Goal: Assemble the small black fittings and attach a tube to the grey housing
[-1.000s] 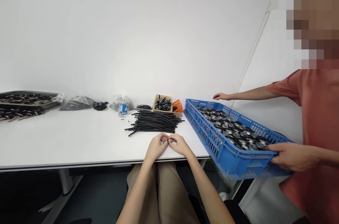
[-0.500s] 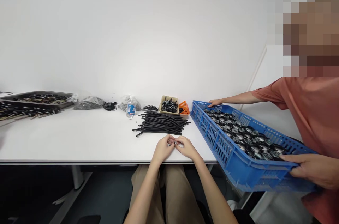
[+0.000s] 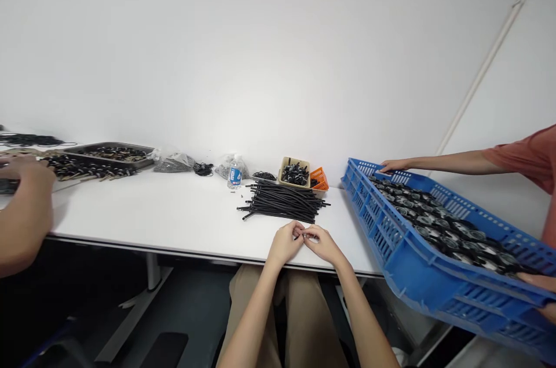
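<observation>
Near the table's front edge, my left hand (image 3: 286,242) and my right hand (image 3: 321,243) meet with their fingertips pinched together. Between them is something small and pale, too small to name. Just beyond my fingers lies a pile of black rubber-like tubes (image 3: 284,201), stacked roughly side by side across the white table (image 3: 174,211). Behind the pile stand a cream bin (image 3: 286,162) of small black parts and a tilted orange basket (image 3: 320,178).
At the right a person's hands hold a large blue crate (image 3: 417,281) full of black and clear round parts, overlapping the table. A water bottle (image 3: 235,174), bags of small parts (image 3: 174,163) and a metal tray (image 3: 143,164) line the wall. Another person's arm (image 3: 26,206) reaches in at left.
The view has turned left, so the table's things sit further right. Another person's arm has come into view at the left. My hands stay pinched together.
</observation>
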Available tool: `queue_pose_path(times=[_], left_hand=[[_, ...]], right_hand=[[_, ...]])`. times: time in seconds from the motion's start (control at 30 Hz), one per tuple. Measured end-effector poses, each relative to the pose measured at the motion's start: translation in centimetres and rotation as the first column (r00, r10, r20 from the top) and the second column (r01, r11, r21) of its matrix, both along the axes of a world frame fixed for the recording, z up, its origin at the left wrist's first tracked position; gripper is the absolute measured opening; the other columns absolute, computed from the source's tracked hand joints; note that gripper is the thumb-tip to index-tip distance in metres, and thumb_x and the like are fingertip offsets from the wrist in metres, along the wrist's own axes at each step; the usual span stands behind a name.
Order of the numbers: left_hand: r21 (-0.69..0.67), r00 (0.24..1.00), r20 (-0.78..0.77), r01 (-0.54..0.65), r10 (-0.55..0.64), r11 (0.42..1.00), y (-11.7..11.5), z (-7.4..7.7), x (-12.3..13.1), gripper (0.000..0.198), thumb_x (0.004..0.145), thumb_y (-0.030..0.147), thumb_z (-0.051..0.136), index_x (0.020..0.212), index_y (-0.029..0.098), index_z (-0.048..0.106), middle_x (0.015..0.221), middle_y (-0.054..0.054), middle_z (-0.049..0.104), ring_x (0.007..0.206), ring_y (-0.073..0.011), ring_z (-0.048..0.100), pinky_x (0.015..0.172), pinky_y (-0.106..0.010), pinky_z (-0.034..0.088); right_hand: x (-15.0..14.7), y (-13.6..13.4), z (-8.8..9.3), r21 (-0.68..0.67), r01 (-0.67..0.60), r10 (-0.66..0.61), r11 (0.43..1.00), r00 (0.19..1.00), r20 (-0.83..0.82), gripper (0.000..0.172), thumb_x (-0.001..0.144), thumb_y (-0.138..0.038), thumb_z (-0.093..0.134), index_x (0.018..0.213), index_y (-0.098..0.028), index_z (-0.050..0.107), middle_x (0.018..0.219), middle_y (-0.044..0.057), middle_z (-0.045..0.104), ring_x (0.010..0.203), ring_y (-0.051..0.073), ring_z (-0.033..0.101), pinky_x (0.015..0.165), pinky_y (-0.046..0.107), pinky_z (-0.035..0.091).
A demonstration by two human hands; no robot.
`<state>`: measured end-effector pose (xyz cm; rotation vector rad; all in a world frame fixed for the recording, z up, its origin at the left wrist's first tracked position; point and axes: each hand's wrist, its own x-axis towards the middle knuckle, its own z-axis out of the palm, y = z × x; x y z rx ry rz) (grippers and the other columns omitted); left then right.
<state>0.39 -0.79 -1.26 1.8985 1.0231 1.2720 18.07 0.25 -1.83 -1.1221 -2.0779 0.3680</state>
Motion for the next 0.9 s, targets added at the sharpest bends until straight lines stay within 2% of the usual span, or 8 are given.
queue_pose_path(times=[0.37, 0.7, 0.9], left_hand=[[-0.009, 1.000, 0.002, 0.001, -0.001, 1.000, -0.16, 0.11, 0.01, 0.026, 0.073, 0.009, 0.053, 0.092, 0.021, 0.066, 0.087, -0.001, 0.071, 0.082, -0.0147, 0.064, 0.079, -0.024, 0.048], [0.032, 0.999, -0.033, -0.009, 0.010, 0.999, -0.20, -0.12, 0.11, 0.022, 0.075, 0.013, 0.055, 0.094, 0.021, 0.065, 0.095, -0.003, 0.071, 0.089, -0.0173, 0.065, 0.082, -0.026, 0.049], [0.044, 0.996, -0.087, -0.021, 0.025, 0.999, -0.98, 0.56, -0.21, 0.028, 0.073, 0.011, 0.056, 0.097, 0.022, 0.064, 0.099, -0.003, 0.071, 0.095, -0.0203, 0.065, 0.084, -0.029, 0.048]], right_hand=[[-0.09, -0.16, 0.22, -0.031, 0.010, -0.011, 0.999, 0.999, -0.032, 0.024, 0.082, -0.024, 0.057, 0.097, -0.018, 0.075, 0.090, 0.007, 0.066, 0.082, 0.020, 0.058, 0.076, 0.031, 0.046], [0.07, -0.30, 0.36, -0.021, 0.038, -0.038, 0.999, 0.999, 0.016, 0.024, 0.083, -0.029, 0.056, 0.094, -0.017, 0.073, 0.087, 0.007, 0.065, 0.079, 0.020, 0.057, 0.074, 0.032, 0.046], [-0.01, -0.68, 0.62, -0.021, 0.034, -0.034, 0.999, 0.999, 0.012, 0.018, 0.082, -0.027, 0.057, 0.091, -0.017, 0.070, 0.083, 0.005, 0.063, 0.078, 0.020, 0.058, 0.074, 0.032, 0.047]])
